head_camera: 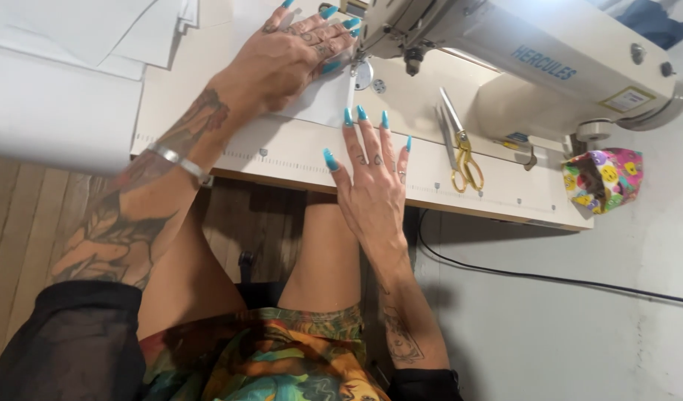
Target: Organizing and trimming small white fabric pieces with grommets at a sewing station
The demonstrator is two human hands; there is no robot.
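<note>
— Where's the cloth point(323, 100)?
— Flat on the table point(297, 160), near its front edge, running under the machine point(505, 59). Left hand point(285, 63) presses it with fingers spread; right hand point(371, 174) lies open, fingertips on its near edge.
— How might it handle?
— Thin and limp, likely slippery. Best pinned with flat palms on both sides of the needle.

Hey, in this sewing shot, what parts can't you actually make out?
Head view only:
- Needle and presser foot: hidden behind the left hand and the sewing machine head.
- White piece: mostly covered by both hands; right hand covers its near edge.
- White sheets: cut off by the top edge.
</note>
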